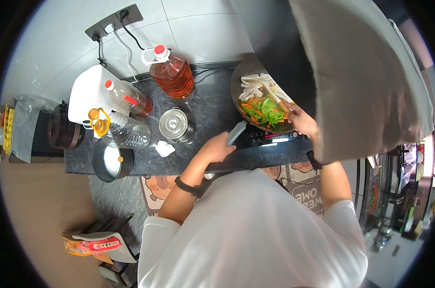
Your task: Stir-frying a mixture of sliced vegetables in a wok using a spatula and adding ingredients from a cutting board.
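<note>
My left hand (217,147) grips the grey handle (236,133) of a dark frying pan (237,86). In my right hand (302,120) is a spatula (273,94) with a wooden grip and a pale upper part, which reaches into the pan over the food. White slices (251,86), perhaps mushroom, lie toward the pan's far side. Nearer me are green pepper pieces (269,108) and orange carrot strips (251,106). Beneath the pan is an induction cooktop, its lit control panel (275,136) showing along the front. The dark range hood (275,32) hides the pan's right side.
Left of the pan stand a large oil jug (172,75), a smaller bottle (129,97), a clear plastic jug (125,131) and a lidded metal pot (173,124). Crumpled tissue (165,148) lies near a black pot (124,165) at the counter's edge. A grey cloth-like covering (365,79) hangs close on the right.
</note>
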Available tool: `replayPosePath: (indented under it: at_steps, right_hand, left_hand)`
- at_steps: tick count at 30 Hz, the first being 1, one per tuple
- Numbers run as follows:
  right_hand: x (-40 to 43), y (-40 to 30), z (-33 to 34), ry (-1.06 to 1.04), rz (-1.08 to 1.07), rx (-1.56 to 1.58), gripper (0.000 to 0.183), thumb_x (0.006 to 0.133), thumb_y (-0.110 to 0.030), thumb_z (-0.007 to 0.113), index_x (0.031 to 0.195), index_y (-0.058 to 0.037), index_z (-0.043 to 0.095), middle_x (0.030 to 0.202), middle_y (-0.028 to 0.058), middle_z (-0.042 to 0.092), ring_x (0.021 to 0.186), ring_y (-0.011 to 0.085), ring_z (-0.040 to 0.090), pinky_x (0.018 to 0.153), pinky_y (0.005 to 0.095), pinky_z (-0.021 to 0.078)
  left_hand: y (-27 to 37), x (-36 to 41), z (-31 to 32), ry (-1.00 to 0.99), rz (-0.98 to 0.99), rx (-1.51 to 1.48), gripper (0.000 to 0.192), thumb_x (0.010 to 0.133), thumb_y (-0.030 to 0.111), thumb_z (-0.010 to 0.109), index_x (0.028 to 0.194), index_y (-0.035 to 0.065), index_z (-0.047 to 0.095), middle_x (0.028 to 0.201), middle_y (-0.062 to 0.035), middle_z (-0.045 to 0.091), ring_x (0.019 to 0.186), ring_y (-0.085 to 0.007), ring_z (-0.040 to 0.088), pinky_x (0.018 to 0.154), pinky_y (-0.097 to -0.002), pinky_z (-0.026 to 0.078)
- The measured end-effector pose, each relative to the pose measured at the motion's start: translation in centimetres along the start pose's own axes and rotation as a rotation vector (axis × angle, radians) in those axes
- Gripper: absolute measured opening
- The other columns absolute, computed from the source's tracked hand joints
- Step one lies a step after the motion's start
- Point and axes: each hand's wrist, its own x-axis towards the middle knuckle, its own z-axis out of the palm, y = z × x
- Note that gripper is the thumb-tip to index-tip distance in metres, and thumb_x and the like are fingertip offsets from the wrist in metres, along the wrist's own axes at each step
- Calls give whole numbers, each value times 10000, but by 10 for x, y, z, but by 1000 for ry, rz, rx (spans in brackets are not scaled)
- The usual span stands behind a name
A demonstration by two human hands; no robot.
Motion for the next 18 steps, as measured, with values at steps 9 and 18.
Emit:
replayPosePath:
  at_steps: [9, 18]
  right_hand:
    - [-28, -4, -13, -5, -79, -35, 497, 1052, -127, 533, 1548, -120, 521, 822, -30, 546, 674, 97, 462, 640, 262, 410]
    - [5, 3, -4, 3, -115, -72, 507, 1015, -92, 549, 1522, -99, 556, 788, 40, 635, 674, 145, 594, 666, 306, 498]
  left_hand:
    - [-5, 2, 4, 43, 25, -21, 378, 975, 246, 700, 1152, -42, 531, 734, -172, 657, 528, -266, 645, 527, -423, 507]
    - [6, -6, -3, 30, 44, 37, 330, 948, 176, 674, 1157, -29, 523, 699, -147, 653, 518, -250, 642, 483, -397, 498]
